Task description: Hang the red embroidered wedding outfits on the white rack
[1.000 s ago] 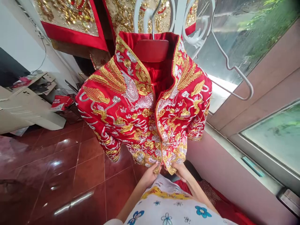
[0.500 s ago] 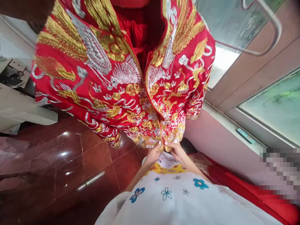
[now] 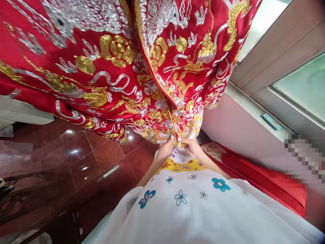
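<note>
A red jacket (image 3: pixel 127 79) with gold and silver embroidery of dragons, birds and flowers hangs in front of me and fills the upper view. My left hand (image 3: pixel 166 148) pinches its bottom hem just left of the front opening, thumb on top. On the other side of the opening, my right hand (image 3: pixel 191 145) grips the hem in the same way. The two front edges nearly meet between my thumbs. The fingers of both hands are mostly hidden beneath the cloth. One sleeve (image 3: pixel 111 132) hangs at the left, the other (image 3: pixel 215 89) at the right.
A window (image 3: pixel 302 88) with a sill (image 3: pixel 256 108) runs along the right; a small teal box (image 3: pixel 271 121) lies on the sill. Red cloth (image 3: pixel 264 169) is spread below the pink wall. Shiny red tiles (image 3: pixel 109 152) cover the floor at left, beside a pale furniture edge (image 3: pixel 27 113).
My view has come closer to the jacket, so its collar is now out of frame. Both hands still hold the hem and appear slightly higher in the picture.
</note>
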`<state>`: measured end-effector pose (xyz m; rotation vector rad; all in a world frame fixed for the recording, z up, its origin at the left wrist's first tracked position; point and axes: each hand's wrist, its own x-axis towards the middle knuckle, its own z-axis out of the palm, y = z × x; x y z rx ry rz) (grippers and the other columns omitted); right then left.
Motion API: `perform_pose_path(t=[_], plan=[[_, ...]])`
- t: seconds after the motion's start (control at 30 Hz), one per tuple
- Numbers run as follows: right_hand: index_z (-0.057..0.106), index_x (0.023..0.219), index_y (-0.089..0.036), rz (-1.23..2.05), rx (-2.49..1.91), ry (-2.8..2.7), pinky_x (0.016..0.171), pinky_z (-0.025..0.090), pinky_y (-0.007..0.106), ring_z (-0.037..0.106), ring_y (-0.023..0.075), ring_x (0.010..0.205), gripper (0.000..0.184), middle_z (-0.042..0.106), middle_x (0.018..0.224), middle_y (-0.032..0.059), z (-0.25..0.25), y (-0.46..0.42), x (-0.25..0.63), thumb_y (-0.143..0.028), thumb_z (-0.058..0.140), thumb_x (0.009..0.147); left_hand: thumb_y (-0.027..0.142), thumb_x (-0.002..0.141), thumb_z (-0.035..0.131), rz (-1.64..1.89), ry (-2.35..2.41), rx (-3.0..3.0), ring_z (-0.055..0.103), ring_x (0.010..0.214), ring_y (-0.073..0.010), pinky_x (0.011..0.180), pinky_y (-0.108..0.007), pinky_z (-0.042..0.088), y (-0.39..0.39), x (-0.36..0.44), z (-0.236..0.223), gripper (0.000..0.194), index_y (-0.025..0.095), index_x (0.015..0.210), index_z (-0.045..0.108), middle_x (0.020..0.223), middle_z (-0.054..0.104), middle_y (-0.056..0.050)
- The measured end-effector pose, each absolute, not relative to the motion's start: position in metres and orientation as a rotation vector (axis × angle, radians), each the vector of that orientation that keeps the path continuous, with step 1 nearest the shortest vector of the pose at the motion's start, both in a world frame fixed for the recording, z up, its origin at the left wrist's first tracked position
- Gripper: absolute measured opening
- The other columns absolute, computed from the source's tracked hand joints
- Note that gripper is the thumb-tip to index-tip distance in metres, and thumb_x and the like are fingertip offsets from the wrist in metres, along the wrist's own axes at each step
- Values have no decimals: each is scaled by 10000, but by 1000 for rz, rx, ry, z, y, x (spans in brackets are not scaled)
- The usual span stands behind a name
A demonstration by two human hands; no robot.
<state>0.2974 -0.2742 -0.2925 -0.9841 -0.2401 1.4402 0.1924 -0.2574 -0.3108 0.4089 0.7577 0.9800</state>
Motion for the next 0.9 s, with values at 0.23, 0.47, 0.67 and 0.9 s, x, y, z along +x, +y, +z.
perform_pose_path(t=[0.23, 0.47, 0.67, 0.9], plan=[[579, 999, -218, 1378, -1011, -232, 875, 519, 394, 604, 231, 1010, 568, 679, 876, 10, -289, -275, 292, -148, 795, 478, 320, 737, 719, 971, 780, 459, 491, 1247, -248, 1080, -387, 365, -258, 190, -311, 465, 283, 1183, 595, 1190, 641, -6], [585, 1037, -219, 1379, -1049, -248, 906, 501, 390, 603, 221, 1014, 577, 684, 889, 9, -286, -282, 293, -147, 789, 501, 312, 724, 731, 907, 794, 382, 471, 1266, -254, 1080, -434, 357, -261, 186, -303, 579, 263, 1263, 523, 1264, 595, -51], [593, 1039, -212, 1373, -1078, -261, 896, 499, 384, 612, 225, 995, 586, 689, 889, 16, -286, -281, 291, -153, 794, 492, 292, 710, 743, 1009, 777, 421, 459, 1277, -247, 1087, -419, 354, -260, 188, -301, 636, 302, 1294, 491, 1304, 568, -27], [593, 1050, -213, 1354, -1083, -239, 875, 503, 368, 620, 226, 983, 607, 691, 884, 17, -282, -282, 289, -157, 803, 483, 294, 668, 773, 1046, 876, 423, 451, 1283, -234, 1102, -395, 335, -261, 188, -309, 646, 296, 1260, 514, 1301, 566, -13]])
